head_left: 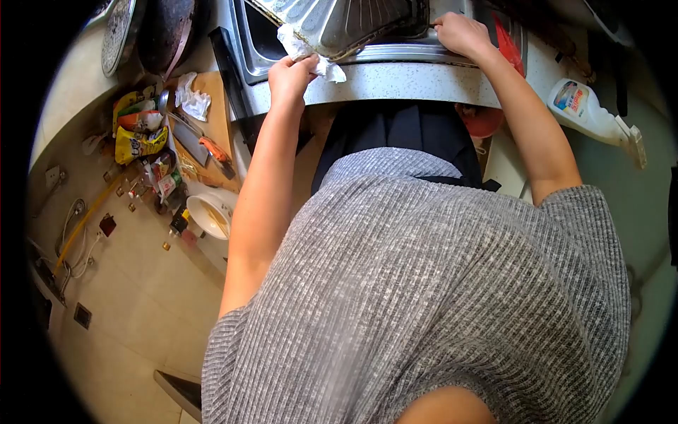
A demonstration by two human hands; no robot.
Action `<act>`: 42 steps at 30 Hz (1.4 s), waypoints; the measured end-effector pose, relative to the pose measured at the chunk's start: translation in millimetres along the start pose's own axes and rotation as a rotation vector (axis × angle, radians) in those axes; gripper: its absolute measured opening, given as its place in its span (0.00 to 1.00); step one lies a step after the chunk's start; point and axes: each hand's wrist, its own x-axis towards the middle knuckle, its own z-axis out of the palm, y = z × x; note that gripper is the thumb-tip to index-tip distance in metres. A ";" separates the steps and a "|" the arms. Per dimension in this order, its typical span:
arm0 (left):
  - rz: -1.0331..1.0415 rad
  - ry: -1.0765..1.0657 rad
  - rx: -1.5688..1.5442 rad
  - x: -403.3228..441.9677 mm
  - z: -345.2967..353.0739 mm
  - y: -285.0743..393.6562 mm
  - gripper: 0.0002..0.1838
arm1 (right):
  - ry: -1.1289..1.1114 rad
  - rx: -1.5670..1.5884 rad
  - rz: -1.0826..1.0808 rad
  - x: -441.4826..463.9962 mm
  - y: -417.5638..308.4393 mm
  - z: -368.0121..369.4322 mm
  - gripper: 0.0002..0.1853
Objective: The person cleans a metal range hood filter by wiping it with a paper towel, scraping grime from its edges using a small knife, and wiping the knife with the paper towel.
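Note:
A ridged, shiny metal panel [346, 25] with grimy brown edges is held tilted over the stainless steel sink [424, 53]. My left hand [289, 79] is closed around a crumpled white paper towel [330, 69], at the panel's near left corner. The towel touches that corner. My right hand [462, 35] is closed at the panel's right end, its fingertips on the dark edge. Part of the panel lies beyond the top of the view. A red plastic piece [507, 46] is just right of my right wrist.
A white spray bottle [575, 102] lies at the right. Left of me, a wooden cutting board [215, 92] holds a cleaver [189, 141], an orange-handled tool [215, 150] and crumpled paper [192, 97]. Nearby are a white bowl [210, 214], food packets [140, 143] and dark pans [166, 35].

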 end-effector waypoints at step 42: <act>0.024 0.017 -0.002 0.0 0.1 -2.7 0.08 | -0.147 0.171 -0.150 28.5 15.0 -3.8 0.16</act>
